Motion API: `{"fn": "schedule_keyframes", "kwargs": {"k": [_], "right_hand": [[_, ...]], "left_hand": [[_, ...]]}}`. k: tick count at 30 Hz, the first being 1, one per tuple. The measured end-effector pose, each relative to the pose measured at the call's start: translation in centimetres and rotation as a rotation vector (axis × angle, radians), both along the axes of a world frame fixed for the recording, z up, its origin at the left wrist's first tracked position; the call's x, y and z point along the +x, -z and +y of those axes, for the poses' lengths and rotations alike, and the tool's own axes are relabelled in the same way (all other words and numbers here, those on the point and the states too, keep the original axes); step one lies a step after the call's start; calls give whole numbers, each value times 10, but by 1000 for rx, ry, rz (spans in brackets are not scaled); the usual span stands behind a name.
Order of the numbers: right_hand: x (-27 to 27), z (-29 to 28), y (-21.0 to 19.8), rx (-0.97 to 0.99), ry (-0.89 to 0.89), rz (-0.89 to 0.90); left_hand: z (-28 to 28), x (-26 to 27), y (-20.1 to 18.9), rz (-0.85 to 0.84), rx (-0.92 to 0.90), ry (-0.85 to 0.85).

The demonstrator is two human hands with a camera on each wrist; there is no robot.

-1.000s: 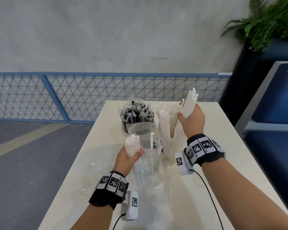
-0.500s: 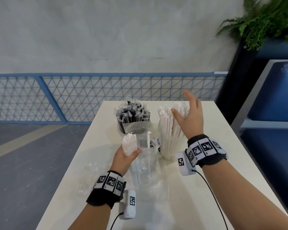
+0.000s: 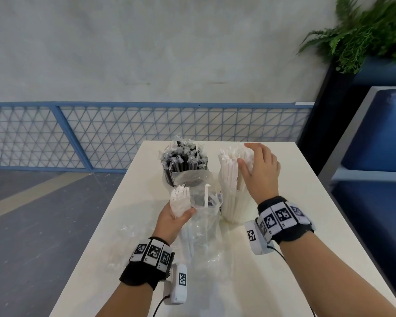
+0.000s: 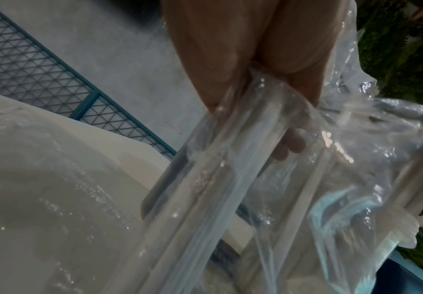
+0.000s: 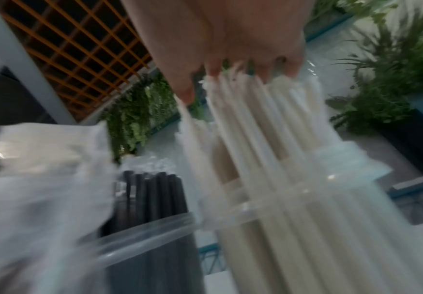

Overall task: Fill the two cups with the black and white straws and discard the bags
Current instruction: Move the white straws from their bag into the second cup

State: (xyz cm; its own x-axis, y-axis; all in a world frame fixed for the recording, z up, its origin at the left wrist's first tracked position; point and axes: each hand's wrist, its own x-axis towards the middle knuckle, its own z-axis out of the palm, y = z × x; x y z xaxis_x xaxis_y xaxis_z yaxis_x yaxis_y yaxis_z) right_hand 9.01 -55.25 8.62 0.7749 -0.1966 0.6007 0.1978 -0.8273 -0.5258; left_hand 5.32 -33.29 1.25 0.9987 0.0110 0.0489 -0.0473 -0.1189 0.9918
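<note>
White table [image 3: 284, 271] before blue lattice fence [image 3: 124, 131]; left fingers [image 3: 188, 212] gripping bag [image 3: 204, 225], right fingers [image 3: 253, 146] spread.

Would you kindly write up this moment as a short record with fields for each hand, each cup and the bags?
left hand: grips a bundle of white straws at the mouth of a clear bag
right hand: fingers spread, resting on the straw tops in the white-straw cup
black-straw cup: full, upright, beside the white-straw cup
loose bag: crumpled on the table, left of the left hand
bags discarded: not yet
</note>
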Motion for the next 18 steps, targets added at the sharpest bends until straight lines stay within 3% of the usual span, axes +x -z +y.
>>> {"fn": "schedule_keyframes", "kwargs": {"k": [2,3,6,9,18], "right_hand": [[-19,16,-4,75,-110,-220],[-30,26,-3,114,-206,-249],[-46,49,14,141,-421,-86],[-44,57,34,222,-453,89],[-48,68,35,347,-687,327]], "left_hand": [[1,-1,0,5,-12,16],[1,-1,0,8,-16,28],[3,0,2,10,-19,62],[5,0,4,-6,-17,129],[7,-5,-2,-20,77,330]]}}
